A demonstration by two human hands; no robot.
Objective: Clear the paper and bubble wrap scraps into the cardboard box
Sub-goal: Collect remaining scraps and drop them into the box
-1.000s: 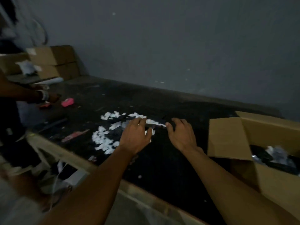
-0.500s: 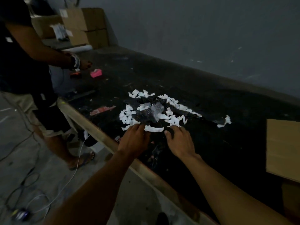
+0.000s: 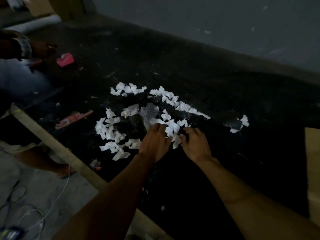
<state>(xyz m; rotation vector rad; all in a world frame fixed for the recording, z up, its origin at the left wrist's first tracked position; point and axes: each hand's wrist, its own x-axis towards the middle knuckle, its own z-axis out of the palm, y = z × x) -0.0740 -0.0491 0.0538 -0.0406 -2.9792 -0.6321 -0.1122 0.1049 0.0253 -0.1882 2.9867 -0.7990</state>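
The paper scraps [image 3: 110, 134] lie loose on the dark table [image 3: 207, 75], fanned from nine o'clock of our left hand [image 3: 155, 142] round to twelve, with the bubble wrap [image 3: 150, 111] in their midst. That hand rests flat on the pile, fingers straight, and we should sweep the nine o'clock strays inward first. Our right hand [image 3: 195, 144], just beside it, bends its fingers into the heap; we cannot tell whether it grips anything. We'd best cup both hands and carry one packed load to the cardboard box [image 3: 312, 153] at three o'clock.
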